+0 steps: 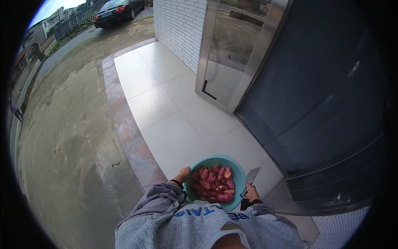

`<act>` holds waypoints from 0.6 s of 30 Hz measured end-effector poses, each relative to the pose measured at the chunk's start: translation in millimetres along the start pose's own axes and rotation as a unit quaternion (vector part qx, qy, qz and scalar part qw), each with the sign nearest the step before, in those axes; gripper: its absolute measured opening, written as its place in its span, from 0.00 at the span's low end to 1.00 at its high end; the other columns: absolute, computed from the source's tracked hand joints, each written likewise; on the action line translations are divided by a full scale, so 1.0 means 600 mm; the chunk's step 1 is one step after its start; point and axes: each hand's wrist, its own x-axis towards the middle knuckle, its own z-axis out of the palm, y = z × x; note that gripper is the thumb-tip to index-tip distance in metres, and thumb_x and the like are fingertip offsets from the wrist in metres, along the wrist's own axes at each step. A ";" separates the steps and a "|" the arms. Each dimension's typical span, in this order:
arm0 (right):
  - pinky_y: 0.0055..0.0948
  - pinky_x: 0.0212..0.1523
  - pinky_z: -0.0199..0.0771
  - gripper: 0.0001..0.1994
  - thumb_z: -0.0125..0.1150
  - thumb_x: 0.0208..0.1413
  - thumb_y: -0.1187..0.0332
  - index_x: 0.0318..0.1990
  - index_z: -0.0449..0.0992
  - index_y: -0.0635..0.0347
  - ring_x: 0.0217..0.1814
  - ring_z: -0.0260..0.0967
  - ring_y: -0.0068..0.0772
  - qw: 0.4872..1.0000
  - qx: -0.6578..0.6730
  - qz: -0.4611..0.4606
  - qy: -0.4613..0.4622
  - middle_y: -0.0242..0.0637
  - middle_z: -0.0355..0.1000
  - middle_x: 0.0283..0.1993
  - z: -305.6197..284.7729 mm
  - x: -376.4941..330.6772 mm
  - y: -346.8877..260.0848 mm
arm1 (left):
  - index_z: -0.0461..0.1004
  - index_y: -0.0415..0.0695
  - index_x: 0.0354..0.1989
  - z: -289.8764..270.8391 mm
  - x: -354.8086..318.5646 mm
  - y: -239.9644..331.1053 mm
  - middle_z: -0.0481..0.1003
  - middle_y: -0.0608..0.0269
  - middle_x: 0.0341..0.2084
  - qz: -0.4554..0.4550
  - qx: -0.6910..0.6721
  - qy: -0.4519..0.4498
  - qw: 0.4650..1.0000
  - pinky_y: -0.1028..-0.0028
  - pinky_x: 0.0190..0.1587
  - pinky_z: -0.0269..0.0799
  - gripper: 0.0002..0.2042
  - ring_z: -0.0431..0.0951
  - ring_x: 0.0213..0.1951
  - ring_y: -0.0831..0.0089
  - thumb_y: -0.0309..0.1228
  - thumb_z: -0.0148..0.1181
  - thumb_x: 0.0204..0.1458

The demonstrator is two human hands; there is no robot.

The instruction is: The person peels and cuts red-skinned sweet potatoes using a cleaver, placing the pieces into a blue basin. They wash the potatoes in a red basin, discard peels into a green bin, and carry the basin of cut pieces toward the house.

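Observation:
A teal plastic basin (227, 159) is held close against the front of my body. Inside it lies a heap of red-skinned sweet potatoes (211, 178), some showing pale cut ends. My left hand (182, 174) is closed on the basin's left rim. On the other side, my right hand (251, 193) grips the handle of a kitchen knife (252, 175), its broad blade pointing up and away from me. That hand is right beside the basin's right wall; whether it also presses on the basin I cannot tell.
Pale floor tiles (153, 110) extend ahead, edged by a reddish stone strip (120, 103). A concrete yard (74, 137) lies left. Along the right stand a metal-framed glass door (232, 50) and a large dark panel (323, 91). A dark car (116, 12) and a distant person (15, 110) are farther off.

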 end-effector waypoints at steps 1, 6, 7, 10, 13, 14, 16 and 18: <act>0.34 0.36 0.77 0.17 0.56 0.60 0.58 0.43 0.75 0.68 0.34 0.76 0.35 0.995 -0.019 0.027 0.092 0.40 0.76 0.38 0.013 0.011 0.001 | 0.67 0.34 0.38 -0.007 0.001 -0.001 0.76 0.39 0.31 0.016 0.014 0.017 1.000 0.51 0.40 0.72 0.30 0.76 0.37 0.39 0.49 0.71 0.39; 0.51 0.24 0.72 0.22 0.66 0.51 0.62 0.45 0.70 0.74 0.31 0.73 0.47 0.967 -0.071 0.032 0.244 0.49 0.73 0.36 0.041 0.026 0.033 | 0.65 0.34 0.40 -0.038 0.006 -0.020 0.75 0.38 0.36 0.035 0.023 -0.047 0.998 0.52 0.43 0.73 0.26 0.76 0.41 0.41 0.43 0.69 0.44; 0.51 0.24 0.72 0.24 0.66 0.51 0.62 0.47 0.68 0.75 0.32 0.73 0.47 0.965 -0.084 0.030 0.246 0.49 0.73 0.37 0.042 0.028 0.037 | 0.66 0.34 0.41 -0.040 0.012 -0.022 0.75 0.38 0.37 -0.005 0.024 -0.082 0.996 0.53 0.43 0.73 0.25 0.76 0.42 0.42 0.42 0.69 0.45; 0.50 0.25 0.72 0.26 0.66 0.51 0.62 0.50 0.66 0.76 0.34 0.73 0.47 0.961 -0.089 0.049 0.257 0.50 0.72 0.39 0.033 0.027 0.039 | 0.66 0.35 0.43 -0.040 0.047 -0.005 0.75 0.38 0.39 -0.073 0.012 -0.116 0.991 0.55 0.45 0.74 0.24 0.77 0.44 0.44 0.39 0.68 0.46; 0.47 0.29 0.73 0.25 0.64 0.54 0.61 0.49 0.67 0.77 0.35 0.74 0.46 0.964 -0.050 0.012 0.261 0.50 0.73 0.39 0.028 0.020 0.040 | 0.68 0.34 0.43 -0.054 0.068 0.004 0.75 0.37 0.40 -0.054 0.024 -0.135 0.989 0.56 0.42 0.76 0.23 0.77 0.44 0.45 0.40 0.66 0.48; 0.50 0.35 0.76 0.22 0.61 0.57 0.61 0.49 0.68 0.76 0.39 0.75 0.48 0.975 -0.034 0.041 0.215 0.50 0.74 0.40 0.023 0.018 0.036 | 0.67 0.33 0.43 -0.057 0.071 0.008 0.76 0.37 0.38 -0.018 0.003 -0.122 0.992 0.55 0.43 0.75 0.25 0.77 0.44 0.44 0.42 0.66 0.47; 0.54 0.52 0.74 0.20 0.50 0.64 0.63 0.53 0.67 0.75 0.50 0.74 0.50 0.994 0.069 0.011 0.083 0.54 0.73 0.49 0.025 -0.015 0.044 | 0.65 0.34 0.42 -0.058 0.068 0.022 0.75 0.37 0.34 -0.005 0.035 -0.102 0.994 0.52 0.42 0.72 0.24 0.75 0.42 0.39 0.42 0.64 0.47; 0.51 0.50 0.76 0.21 0.49 0.64 0.64 0.56 0.65 0.75 0.51 0.73 0.51 0.993 0.090 0.014 0.080 0.53 0.71 0.53 0.031 -0.015 0.030 | 0.70 0.35 0.39 -0.061 0.064 0.035 0.75 0.36 0.37 0.010 -0.034 -0.065 0.997 0.53 0.44 0.71 0.14 0.75 0.44 0.41 0.34 0.45 0.58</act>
